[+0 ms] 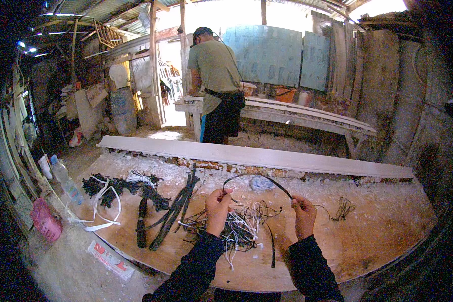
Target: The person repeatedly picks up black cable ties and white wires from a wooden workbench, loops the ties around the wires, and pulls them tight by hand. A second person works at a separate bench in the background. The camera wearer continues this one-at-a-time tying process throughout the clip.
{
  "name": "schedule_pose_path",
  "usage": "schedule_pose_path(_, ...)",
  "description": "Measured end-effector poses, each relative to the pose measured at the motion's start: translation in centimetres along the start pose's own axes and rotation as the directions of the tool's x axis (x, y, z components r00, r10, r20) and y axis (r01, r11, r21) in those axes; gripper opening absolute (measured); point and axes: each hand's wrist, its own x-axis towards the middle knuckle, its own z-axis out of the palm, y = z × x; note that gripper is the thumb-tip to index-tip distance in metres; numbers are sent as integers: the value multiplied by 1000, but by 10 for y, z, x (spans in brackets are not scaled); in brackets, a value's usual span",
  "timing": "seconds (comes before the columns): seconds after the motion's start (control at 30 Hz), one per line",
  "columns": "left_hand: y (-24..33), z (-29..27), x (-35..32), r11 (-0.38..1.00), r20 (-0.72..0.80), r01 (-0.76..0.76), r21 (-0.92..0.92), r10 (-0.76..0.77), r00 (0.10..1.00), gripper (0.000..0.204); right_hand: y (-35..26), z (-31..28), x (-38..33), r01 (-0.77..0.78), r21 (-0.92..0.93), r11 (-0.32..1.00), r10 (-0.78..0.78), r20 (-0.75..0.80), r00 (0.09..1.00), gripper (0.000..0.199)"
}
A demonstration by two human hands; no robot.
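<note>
A thin black strip (259, 175) arches upward between my two hands over the wooden tabletop (357, 231). My left hand (218, 212) pinches it on one side, and my right hand (304, 217) pinches it on the other. Below and between the hands lies a tangled pile of black and white cords (239, 232). Another narrow black strip (273, 249) lies beside the pile, near my right wrist. Left of my left hand rest several longer black strips (173, 216) and a dark, stick-like object (142, 221). A small bluish-white lump (261, 183) sits behind the arch.
A long whitish board (256, 155) edges the table's far side. Black bundles (108, 189), a white strap (117, 211) and loose cords (343, 209) lie around. A plastic bottle (65, 177) and pink bag (46, 221) are at left. Beyond, a person (216, 75) stands at a bench (307, 117).
</note>
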Motion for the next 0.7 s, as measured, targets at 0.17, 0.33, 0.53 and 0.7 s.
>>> schedule_pose_path(0.17,-1,1,-3,997,121,2,75,-11,993,17,-6,4,-5,42,-21,999,-42,28,999,10)
schedule_pose_path(0.33,-2,19,-19,961,351,-101,259,4,936,19,-23,21,-18,-36,-57,998,40,60,997,9)
schedule_pose_path(0.53,8,34,-38,971,470,89,224,-187,863,20,-27,34,-45,308,-272,912,-242,249,938,9)
schedule_pose_path(0.7,10,34,-43,991,517,120,55,-131,846,17,-18,32,-45,465,-400,790,-356,318,879,12)
